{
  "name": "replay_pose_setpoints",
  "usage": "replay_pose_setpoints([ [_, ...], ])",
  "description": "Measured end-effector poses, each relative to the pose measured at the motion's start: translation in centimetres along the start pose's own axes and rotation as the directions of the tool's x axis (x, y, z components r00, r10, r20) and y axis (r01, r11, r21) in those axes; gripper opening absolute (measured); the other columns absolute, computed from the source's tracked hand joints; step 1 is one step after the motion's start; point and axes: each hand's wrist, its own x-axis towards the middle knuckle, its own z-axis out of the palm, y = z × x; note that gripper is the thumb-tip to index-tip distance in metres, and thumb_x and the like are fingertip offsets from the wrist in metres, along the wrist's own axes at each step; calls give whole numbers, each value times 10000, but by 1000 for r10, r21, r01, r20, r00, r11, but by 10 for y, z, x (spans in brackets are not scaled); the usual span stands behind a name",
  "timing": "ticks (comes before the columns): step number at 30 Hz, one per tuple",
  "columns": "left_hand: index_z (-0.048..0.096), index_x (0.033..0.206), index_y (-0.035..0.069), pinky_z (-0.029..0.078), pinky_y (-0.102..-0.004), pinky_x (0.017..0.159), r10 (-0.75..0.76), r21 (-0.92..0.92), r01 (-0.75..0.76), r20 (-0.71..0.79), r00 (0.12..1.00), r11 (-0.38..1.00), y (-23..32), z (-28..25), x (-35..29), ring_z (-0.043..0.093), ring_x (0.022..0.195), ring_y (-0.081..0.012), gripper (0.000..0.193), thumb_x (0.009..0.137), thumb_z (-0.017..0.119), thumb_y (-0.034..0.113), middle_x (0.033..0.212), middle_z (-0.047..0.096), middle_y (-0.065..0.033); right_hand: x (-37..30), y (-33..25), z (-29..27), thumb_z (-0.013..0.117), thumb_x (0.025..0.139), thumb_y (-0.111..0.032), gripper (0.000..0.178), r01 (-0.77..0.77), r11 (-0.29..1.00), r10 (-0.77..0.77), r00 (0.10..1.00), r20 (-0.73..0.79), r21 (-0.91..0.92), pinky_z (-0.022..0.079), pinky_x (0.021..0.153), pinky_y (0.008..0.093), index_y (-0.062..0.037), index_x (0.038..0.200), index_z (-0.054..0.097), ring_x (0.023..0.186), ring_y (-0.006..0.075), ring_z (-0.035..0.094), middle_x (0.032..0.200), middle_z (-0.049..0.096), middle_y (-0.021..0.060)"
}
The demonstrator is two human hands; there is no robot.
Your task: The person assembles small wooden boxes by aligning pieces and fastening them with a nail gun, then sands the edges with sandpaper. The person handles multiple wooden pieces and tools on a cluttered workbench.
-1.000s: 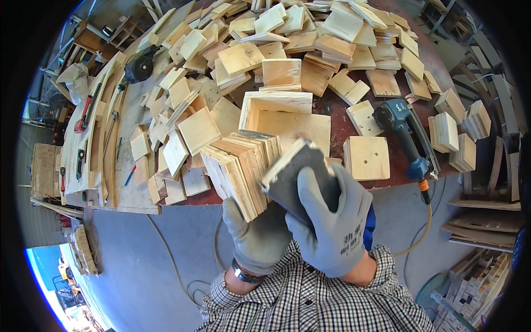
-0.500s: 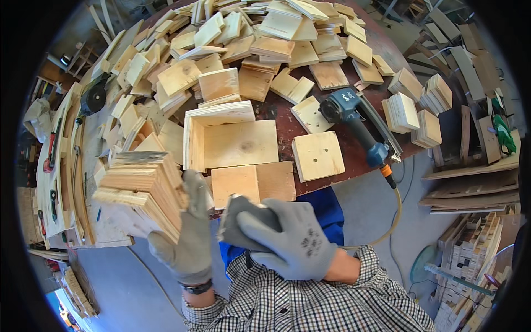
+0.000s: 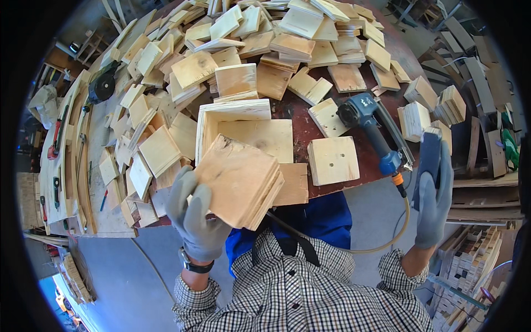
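Note:
My left hand (image 3: pixel 198 224), in a grey glove, grips a stack of square plywood pieces (image 3: pixel 237 180) in front of my body. The stack tilts, its broad top face turned upward, and covers part of an open wooden box (image 3: pixel 206 130) on the table. Out to the right, my right hand (image 3: pixel 434 207), also gloved, is closed on a dark grey sanding block (image 3: pixel 428 160), held upright. Nearest to that hand on the table is a blue pneumatic nailer (image 3: pixel 371 131). A square board with two holes (image 3: pixel 333 161) lies left of the nailer.
Loose plywood squares (image 3: pixel 298 47) heap across the far side of the dark red table (image 3: pixel 301 141). Neat stacks (image 3: pixel 414 120) stand at its right edge. A yellowish air hose (image 3: pixel 406 221) hangs from the nailer. Hand tools (image 3: pixel 57 138) and a black tape reel (image 3: pixel 103 86) lie left.
The plywood stack in my left hand has come right and turned its broad face up. My right hand has swung away from beside it to the far right, still holding the sanding block.

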Motion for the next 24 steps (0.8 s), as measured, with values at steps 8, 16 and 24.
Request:
replay_pose_setpoints([
  [8,545,1398,27,517,-512,1113,-15,-121,29,114,993,992,-7,2,16,620,1321,-422,777,725,930,76,1433,630,-232,-20,11,28,598,993,-229,663,-39,997,55,971,232,-70,493,1018,385,7,1597,459,1157,269,611,1342,594,172],
  [16,525,1442,34,488,-473,1144,-181,-276,208,119,976,938,-19,8,12,585,1358,-381,860,731,983,186,1461,609,-220,-34,12,46,575,1001,-150,639,-181,981,193,914,358,-65,419,1148,362,1,1610,457,1319,255,567,1484,567,150],
  [24,450,1515,36,443,-437,1213,-209,-249,260,212,955,933,-28,5,12,532,1421,-312,970,710,987,95,1527,511,-185,-25,7,33,649,983,-221,664,-114,993,119,922,368,-35,528,935,375,-23,1595,483,1047,237,632,1264,619,156],
])
